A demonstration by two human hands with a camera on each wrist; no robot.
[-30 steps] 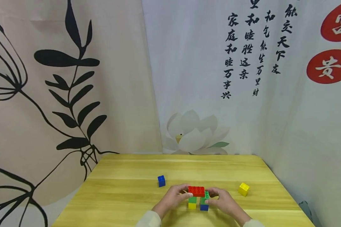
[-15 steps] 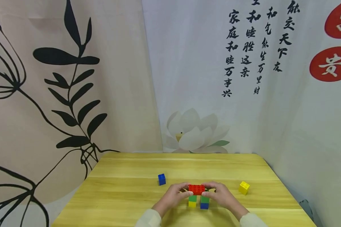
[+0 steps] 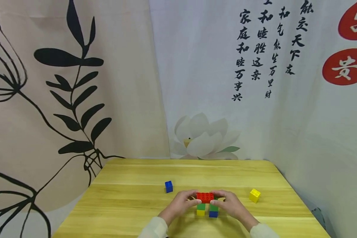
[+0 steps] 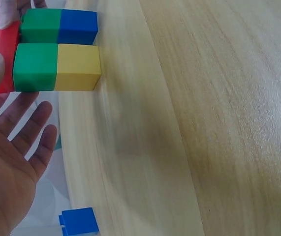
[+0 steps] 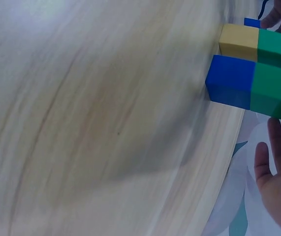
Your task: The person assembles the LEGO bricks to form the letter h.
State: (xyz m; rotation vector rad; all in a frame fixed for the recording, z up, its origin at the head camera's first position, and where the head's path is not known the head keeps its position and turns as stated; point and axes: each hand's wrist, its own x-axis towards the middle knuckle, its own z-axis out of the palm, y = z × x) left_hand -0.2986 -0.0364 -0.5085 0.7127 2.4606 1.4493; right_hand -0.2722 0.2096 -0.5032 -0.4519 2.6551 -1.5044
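Red brick [image 3: 205, 197] across green-yellow stack [image 3: 200, 210] and green-blue stack [image 3: 213, 211]
My left grip [image 3: 180, 204] and right grip [image 3: 230, 203] pinch its ends, likely for levelness.

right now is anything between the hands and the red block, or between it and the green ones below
Nothing visible: left hand and right hand hold the red block, over the two green blocks. The loose blue block and loose yellow block lie apart.
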